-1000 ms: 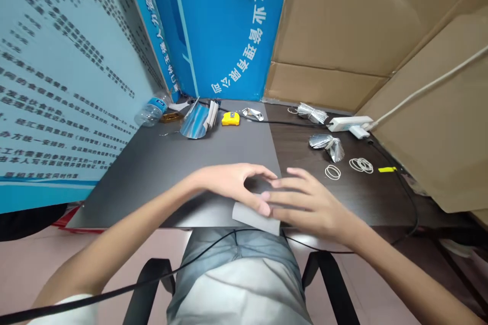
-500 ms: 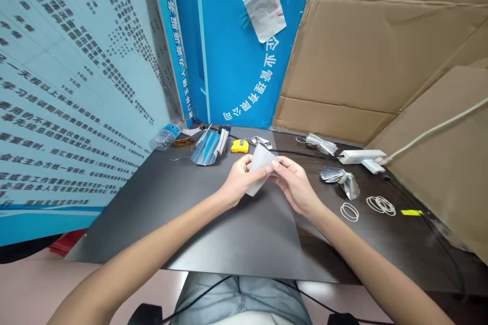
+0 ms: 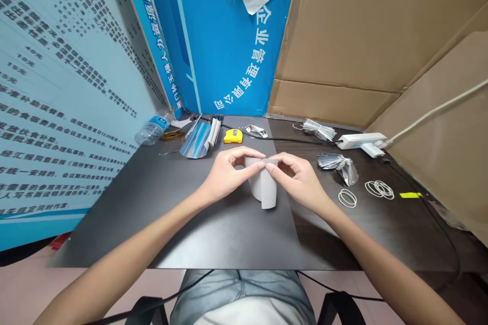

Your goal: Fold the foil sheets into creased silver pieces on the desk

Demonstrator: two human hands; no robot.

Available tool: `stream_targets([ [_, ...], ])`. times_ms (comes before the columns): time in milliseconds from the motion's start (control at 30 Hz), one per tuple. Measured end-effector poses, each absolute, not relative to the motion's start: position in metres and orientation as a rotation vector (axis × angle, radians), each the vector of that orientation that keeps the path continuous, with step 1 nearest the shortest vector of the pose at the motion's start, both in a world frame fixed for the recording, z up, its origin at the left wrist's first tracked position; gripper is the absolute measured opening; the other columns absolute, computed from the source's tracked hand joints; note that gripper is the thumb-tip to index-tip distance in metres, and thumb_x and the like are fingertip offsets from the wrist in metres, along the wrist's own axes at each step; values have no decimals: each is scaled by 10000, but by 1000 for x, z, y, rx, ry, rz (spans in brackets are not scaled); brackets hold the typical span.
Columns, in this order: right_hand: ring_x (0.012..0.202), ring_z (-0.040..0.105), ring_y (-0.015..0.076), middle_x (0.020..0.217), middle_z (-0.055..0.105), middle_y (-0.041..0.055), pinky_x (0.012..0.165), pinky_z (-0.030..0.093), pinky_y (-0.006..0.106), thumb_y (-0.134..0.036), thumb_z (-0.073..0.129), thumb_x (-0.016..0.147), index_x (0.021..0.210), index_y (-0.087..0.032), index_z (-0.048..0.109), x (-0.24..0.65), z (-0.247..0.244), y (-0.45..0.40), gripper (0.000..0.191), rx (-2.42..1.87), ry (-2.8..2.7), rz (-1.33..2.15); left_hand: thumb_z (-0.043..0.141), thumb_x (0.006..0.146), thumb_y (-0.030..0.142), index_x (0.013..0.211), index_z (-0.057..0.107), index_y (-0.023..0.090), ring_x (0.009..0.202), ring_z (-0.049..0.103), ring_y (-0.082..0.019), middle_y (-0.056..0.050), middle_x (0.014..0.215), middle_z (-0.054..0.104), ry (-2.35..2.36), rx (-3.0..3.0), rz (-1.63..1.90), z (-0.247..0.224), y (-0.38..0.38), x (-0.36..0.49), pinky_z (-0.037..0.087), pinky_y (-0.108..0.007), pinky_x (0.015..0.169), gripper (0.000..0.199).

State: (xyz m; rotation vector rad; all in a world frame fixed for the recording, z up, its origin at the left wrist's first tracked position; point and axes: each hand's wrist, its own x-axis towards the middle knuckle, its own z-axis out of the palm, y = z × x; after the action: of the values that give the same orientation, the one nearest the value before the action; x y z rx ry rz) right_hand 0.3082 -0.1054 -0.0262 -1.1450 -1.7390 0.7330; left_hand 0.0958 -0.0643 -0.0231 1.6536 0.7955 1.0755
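A piece of white paper (image 3: 268,193) hangs between my hands above the dark table (image 3: 213,236), curled round so that its edges meet near the middle. My left hand (image 3: 232,170) pinches its upper edge between thumb and fingers. From the other side, my right hand (image 3: 295,175) grips the same edge, its thumb tip close to the left one. The fingertips behind the paper are partly hidden.
Behind my hands lie a yellow tape measure (image 3: 233,136), shiny blue-silver sheets (image 3: 198,138) and a plastic bottle (image 3: 152,129). To the right are bundles of silver strips (image 3: 319,130), a foil-wrapped bundle (image 3: 339,165), white rings (image 3: 379,189) and a power strip (image 3: 361,140).
The paper was tilted and flatter; now it is bent into an upright curl. My hands have drawn together at its top edge, and the head view has tipped down slightly.
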Motion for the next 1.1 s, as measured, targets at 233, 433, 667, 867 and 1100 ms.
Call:
stream_targets([
  [233, 766, 648, 144, 850, 740, 19, 720, 507, 266, -429, 676, 1001, 959, -202, 774, 305, -23, -112, 251, -1149, -1681, 809, 881, 850, 424, 1052, 842, 199, 896, 726, -181, -75, 1042, 819, 822, 1573, 1055, -24, -68, 98, 558, -256, 763, 305],
  [433, 750, 645, 132, 834, 731, 13, 702, 511, 249, -407, 697, 987, 930, -195, 769, 302, -23, -114, 231, -1141, -1643, 812, 875, 848, 421, 989, 848, 172, 879, 747, -186, -80, 984, 832, 795, 1536, 1054, -23, -71, 100, 596, -258, 783, 288],
  [667, 770, 651, 141, 874, 744, 29, 705, 516, 257, -426, 689, 993, 946, -197, 775, 302, -25, -115, 250, -1147, -1639, 796, 854, 863, 424, 958, 850, 170, 875, 751, -198, -83, 974, 837, 793, 1550, 1051, -22, -74, 100, 604, -278, 791, 272],
  [867, 774, 646, 147, 898, 751, 39, 699, 514, 264, -463, 689, 990, 950, -203, 777, 301, -26, -116, 278, -1151, -1620, 816, 844, 871, 431, 923, 844, 171, 835, 731, -187, -74, 932, 829, 821, 1577, 1066, -25, -74, 100, 568, -267, 746, 265],
  [1100, 722, 598, 128, 822, 694, 22, 641, 491, 239, -554, 785, 892, 918, -189, 729, 296, -33, -112, 370, -1136, -1432, 1023, 854, 859, 448, 925, 808, 164, 845, 712, -179, -67, 943, 809, 806, 1554, 1094, -28, -70, 101, 560, -265, 770, 295],
])
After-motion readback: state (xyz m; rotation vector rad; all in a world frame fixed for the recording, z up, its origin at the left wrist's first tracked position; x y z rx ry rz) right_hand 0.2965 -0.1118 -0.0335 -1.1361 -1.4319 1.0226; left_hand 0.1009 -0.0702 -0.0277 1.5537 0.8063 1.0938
